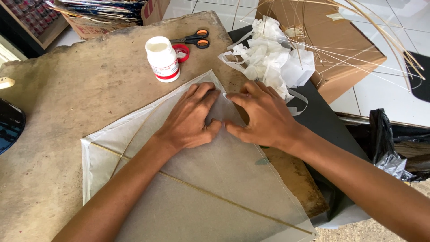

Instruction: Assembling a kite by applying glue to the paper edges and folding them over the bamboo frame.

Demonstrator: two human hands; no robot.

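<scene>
— Under the hands, what lay there?

— A kite of thin pale paper, flat on the board. The left hand pressed palm down on it, fingers spread and gripping nothing. The right hand lay beside it, also flat; thumb and forefinger met at the paper's folded edge, but whether they pinched it I could not tell.

— And the containers?

— Just beyond the left fingers stood a white glue bottle, open, white inside, with its red cap lying beside it. Past the cap lay scissors.

— Anything past the right hand?

— A heap of white paper scraps touched its fingertips. Farther out sat a closed cardboard box with thin bamboo sticks over it. Right of that forearm was a black plastic bag, contents hidden. Far beyond the left hand, another box held stacked printed sheets.
</scene>
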